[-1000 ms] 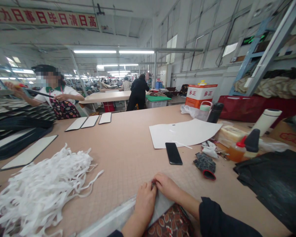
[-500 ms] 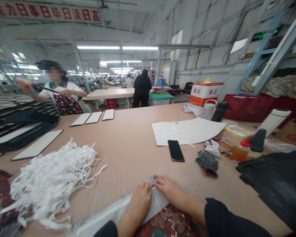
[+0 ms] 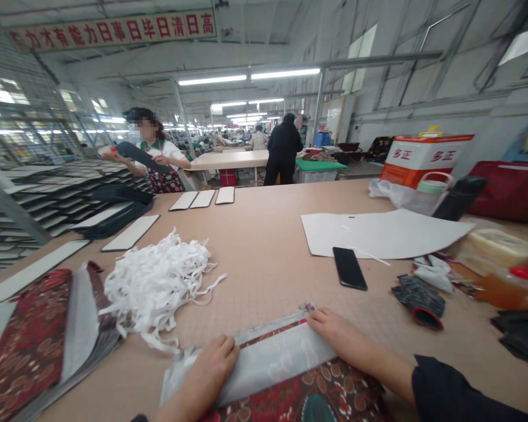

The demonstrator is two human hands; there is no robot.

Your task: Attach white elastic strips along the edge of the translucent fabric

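In front of me lies a dark red floral fabric piece (image 3: 294,392), its grey backing folded over along the far edge. A narrow strip of the print shows along that fold. My left hand (image 3: 215,366) is closed over the left part of the folded edge, fingers together and bent onto it. At the fold's far right corner, my right hand (image 3: 337,334) holds the edge with closed fingers; its thumb is hidden. White tape strips (image 3: 158,281) lie in a tangled heap beyond my left hand.
A stack of floral fabric pieces (image 3: 30,340) lies at left. A black phone (image 3: 349,268), white sheet (image 3: 374,231) and dark glove (image 3: 420,302) are at right. White panels (image 3: 129,233) lie at far left. Across the table, a person (image 3: 156,152) holds a dark panel (image 3: 141,155).
My hands have moved apart along the fold, uncovering its middle. My view has turned left, bringing the floral stack in. The person opposite has turned the dark panel broadside.
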